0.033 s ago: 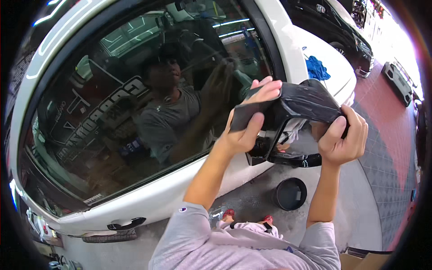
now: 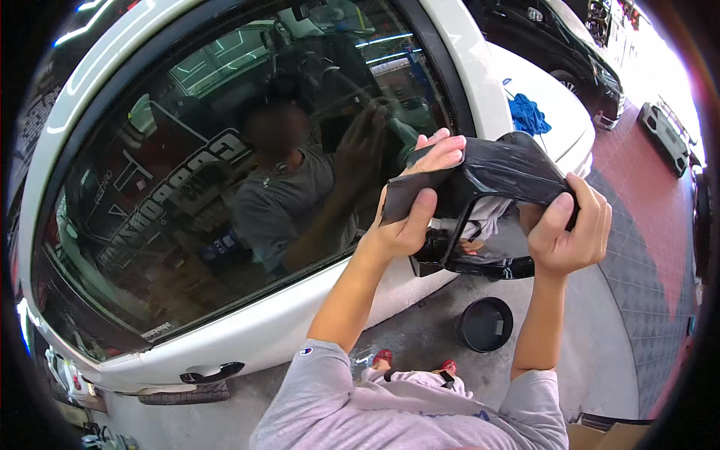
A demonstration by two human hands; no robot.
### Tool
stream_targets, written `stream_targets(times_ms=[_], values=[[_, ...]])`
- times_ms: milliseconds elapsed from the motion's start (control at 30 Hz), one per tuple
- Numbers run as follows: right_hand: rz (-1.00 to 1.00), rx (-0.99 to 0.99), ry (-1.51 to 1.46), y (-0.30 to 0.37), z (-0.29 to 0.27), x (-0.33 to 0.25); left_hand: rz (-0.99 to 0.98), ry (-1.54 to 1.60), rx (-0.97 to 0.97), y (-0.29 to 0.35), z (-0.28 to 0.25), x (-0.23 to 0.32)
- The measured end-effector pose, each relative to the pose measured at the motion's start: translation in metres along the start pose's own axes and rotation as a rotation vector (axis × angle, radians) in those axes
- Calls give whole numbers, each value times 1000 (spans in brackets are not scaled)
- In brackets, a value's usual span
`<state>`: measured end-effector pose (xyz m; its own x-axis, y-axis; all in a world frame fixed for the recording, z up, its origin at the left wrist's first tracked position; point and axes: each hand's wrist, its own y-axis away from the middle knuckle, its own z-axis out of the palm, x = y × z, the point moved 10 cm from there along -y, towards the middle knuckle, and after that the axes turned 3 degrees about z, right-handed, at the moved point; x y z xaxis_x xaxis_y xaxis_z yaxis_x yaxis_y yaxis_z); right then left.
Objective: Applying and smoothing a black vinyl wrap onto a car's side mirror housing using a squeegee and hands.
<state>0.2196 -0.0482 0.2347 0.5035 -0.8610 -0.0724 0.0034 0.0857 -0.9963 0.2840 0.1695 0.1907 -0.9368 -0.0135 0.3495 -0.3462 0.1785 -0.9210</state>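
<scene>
Both my hands hold a sheet of glossy black film (image 2: 499,169) stretched over the side mirror (image 2: 480,262) of a white car (image 2: 300,330). My left hand (image 2: 405,225) pinches the film's left edge, thumb in front and fingers behind. At the film's right end my right hand (image 2: 574,232) grips it and presses it against the mirror housing. The mirror's glossy black lower shell shows below the film. The tinted door window (image 2: 225,187) to the left reflects a person and my raised hand.
A black round bucket (image 2: 485,324) stands on the concrete floor below the mirror, near my feet. A blue cloth (image 2: 527,114) lies on the white car's hood. The door handle (image 2: 212,373) is at lower left. A black car (image 2: 570,45) and another white car (image 2: 664,127) are parked beyond.
</scene>
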Motion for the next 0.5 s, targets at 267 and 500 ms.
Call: stream_targets(times_ms=[267, 500], values=[[8, -21, -15, 0, -4, 1, 39, -178, -65, 1, 7, 4], [-9, -19, -44, 1, -6, 6, 92, -272, -264, -18, 15, 11]])
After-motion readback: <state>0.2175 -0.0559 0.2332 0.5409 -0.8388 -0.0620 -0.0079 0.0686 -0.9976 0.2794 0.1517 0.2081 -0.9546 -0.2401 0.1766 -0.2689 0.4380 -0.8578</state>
